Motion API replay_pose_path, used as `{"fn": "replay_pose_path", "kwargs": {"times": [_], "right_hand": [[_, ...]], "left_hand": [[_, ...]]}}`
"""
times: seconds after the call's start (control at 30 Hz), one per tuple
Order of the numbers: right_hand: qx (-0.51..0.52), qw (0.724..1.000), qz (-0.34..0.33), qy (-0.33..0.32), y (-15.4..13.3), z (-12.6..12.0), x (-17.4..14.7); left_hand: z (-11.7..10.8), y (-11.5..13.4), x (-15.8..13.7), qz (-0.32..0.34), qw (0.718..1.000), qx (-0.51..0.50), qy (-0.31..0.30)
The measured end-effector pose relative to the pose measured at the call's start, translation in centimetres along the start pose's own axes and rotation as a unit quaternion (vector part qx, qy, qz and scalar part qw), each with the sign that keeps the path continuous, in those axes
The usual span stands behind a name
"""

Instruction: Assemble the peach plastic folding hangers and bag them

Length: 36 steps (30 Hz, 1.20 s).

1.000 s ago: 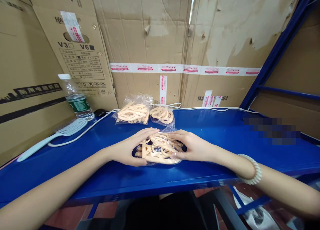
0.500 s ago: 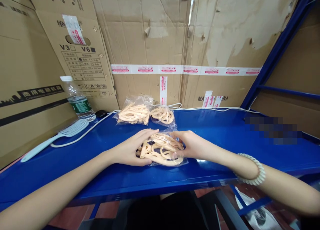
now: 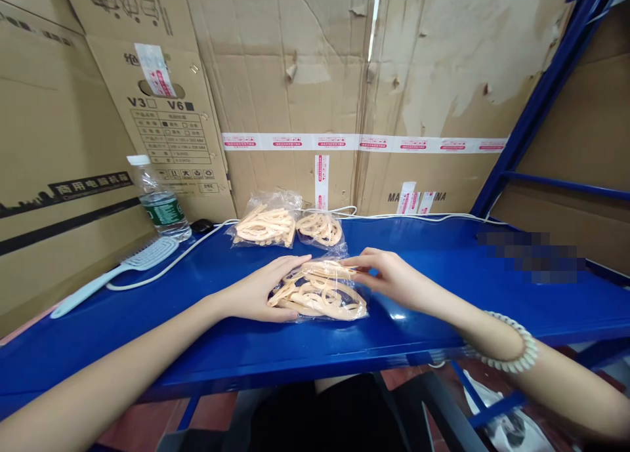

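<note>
In front of me on the blue tabletop lies a clear plastic bag (image 3: pixel 325 298) of pale wooden-looking pieces, some curved or ring-shaped. My left hand (image 3: pixel 260 288) grips its left side, fingers along the far edge and thumb on the near edge. At the upper right corner my right hand (image 3: pixel 386 275) has its fingers closed on the bag's edge, a bracelet on that forearm. Behind it rest a larger clear bag (image 3: pixel 266 226) of similar pale pieces and a smaller clear bag (image 3: pixel 319 229) with curved ones.
To the left are a pale blue hairbrush (image 3: pixel 147 254), a water bottle (image 3: pixel 162 206), and a white cable (image 3: pixel 172 263) along the blue table (image 3: pixel 443 268). Cardboard panels (image 3: pixel 295 98) stand behind; a blue metal post (image 3: pixel 531 104) rises at the right.
The bag's contents have shifted and lie flatter. My right hand has moved from the bag's right side up to its far right corner. My left hand stays in place.
</note>
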State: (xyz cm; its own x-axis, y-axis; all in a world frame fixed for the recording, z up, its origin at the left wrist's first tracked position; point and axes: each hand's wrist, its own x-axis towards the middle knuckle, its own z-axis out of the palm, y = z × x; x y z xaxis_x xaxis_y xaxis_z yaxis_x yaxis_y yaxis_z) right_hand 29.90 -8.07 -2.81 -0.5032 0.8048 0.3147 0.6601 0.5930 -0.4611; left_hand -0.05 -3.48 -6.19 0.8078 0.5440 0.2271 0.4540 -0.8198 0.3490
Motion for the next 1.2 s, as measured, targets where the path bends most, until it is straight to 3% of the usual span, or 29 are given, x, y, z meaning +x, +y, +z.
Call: {"fn": "replay_pose_path", "kwargs": {"times": [0.17, 0.27, 0.37, 0.53, 0.7, 0.8, 1.0, 1.2], "right_hand": [[0.116, 0.993, 0.015, -0.013, 2.1, -1.9, -0.6], [0.046, 0.999, -0.009, 0.014, 2.6, -1.3, -1.3], [-0.054, 0.996, -0.061, 0.034, 2.6, 0.4, -2.4], [-0.128, 0.985, -0.093, 0.063, 2.4, 2.0, -4.6], [-0.109, 0.98, -0.128, 0.103, 2.5, 1.4, -6.1], [-0.095, 0.978, -0.138, 0.122, 3.0, 1.0, -7.0], [-0.086, 0.971, -0.162, 0.152, 3.0, 1.0, -8.4], [-0.115, 0.958, -0.17, 0.198, 1.4, 1.5, -8.3]], "left_hand": [[0.0, 0.3, 0.0, -0.011, 1.0, -0.015, -0.007], [-0.1, 0.6, 0.2, -0.02, 0.999, -0.043, 0.006], [0.0, 1.0, 0.6, -0.026, 0.997, -0.059, 0.048], [0.5, 1.3, 1.3, 0.019, 0.99, -0.047, 0.134], [0.5, 0.9, 1.7, 0.005, 0.97, -0.018, 0.241], [0.2, 0.8, 1.5, -0.013, 0.964, -0.005, 0.264], [0.2, 1.5, 1.5, 0.008, 0.971, 0.029, 0.236], [0.6, 2.1, 3.1, 0.063, 0.992, 0.077, 0.075]]}}
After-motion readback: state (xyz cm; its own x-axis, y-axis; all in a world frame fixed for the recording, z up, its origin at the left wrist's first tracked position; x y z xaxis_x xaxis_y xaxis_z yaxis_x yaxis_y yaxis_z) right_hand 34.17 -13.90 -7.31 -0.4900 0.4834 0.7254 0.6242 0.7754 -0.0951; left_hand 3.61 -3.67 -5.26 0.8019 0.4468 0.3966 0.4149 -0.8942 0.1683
